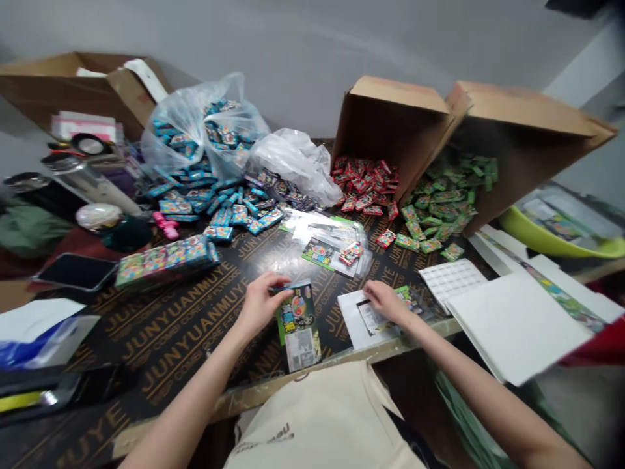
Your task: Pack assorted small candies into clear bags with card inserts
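Observation:
My left hand point(266, 301) pinches the top left edge of a dark printed card point(299, 316), which has a green border and a grey panel at its lower end. The card lies near the table's front edge. To the right, my right hand point(388, 303) has its fingers bent together on a small pile of white and printed cards point(354, 319); what its fingertips grip is too small to make out. Beyond the hands lie clear plastic sleeves point(359, 238) with printed cards and a small red packet point(350, 253) on top.
Blue packets point(195, 195) spill from a clear bag point(170, 111). Red packets point(361, 176) and green packets point(439, 208) spill from two cardboard boxes point(400, 94). A phone point(75, 270) and a packet bundle point(166, 260) lie left; white sheets point(522, 319) overhang at right.

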Demonstrator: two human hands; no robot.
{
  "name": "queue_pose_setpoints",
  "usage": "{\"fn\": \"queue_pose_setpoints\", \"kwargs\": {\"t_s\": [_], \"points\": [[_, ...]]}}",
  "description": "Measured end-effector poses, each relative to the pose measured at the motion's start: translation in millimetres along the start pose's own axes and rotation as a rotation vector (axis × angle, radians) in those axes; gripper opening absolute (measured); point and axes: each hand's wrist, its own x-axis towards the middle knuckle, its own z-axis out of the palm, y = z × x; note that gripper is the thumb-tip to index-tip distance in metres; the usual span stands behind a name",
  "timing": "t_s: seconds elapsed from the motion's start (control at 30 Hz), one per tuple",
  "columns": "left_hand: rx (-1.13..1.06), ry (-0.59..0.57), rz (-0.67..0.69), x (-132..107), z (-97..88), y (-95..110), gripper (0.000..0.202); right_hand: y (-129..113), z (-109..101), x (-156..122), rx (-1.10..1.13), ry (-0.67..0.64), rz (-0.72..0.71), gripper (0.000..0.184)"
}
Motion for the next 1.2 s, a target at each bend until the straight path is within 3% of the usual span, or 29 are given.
{"fn": "queue_pose_setpoints", "kwargs": {"t_s": [0.1,0.23,0.33,0.43,0.6,0.7,0.8,0.87,1.0,1.07,1.2], "points": [[0.042,-0.007,0.033,0,-0.8,4,0.014,-19,-7,10,0.127,0.083,0.077,0.02],[0.029,0.02,0.034,-3,-0.3,4,0.014,-83,-14,38,0.54,0.198,0.031,0.049],[0.015,0.024,0.041,-6,-0.6,6,0.014,-131,-10,62,0.865,0.201,0.013,0.049],[0.018,0.033,0.053,-8,-0.9,8,0.013,-154,-4,74,0.954,0.196,-0.011,0.044],[0.032,0.062,0.09,-14,0.5,11,0.011,-151,-9,69,0.867,0.162,-0.09,0.036],[0.058,0.047,0.115,-16,0.6,12,0.014,-147,-25,71,0.77,0.124,-0.144,0.032],[0.062,0.036,0.131,-16,-0.2,11,0.016,-148,-42,87,0.637,0.154,-0.179,0.014],[0.048,0.043,0.13,-15,-0.9,9,0.016,-151,-48,102,0.632,0.014,-0.206,0.013],[0.008,0.094,0.088,-14,-2.3,6,0.007,-158,-44,127,0.703,-0.401,-0.219,0.018],[-0.009,0.107,0.085,-14,-2.9,6,0.005,-160,-36,133,0.682,-0.466,-0.206,0.019],[0.01,0.136,0.119,-16,-0.7,9,0.004,-160,-25,136,0.647,-0.464,-0.2,0.02]]}}
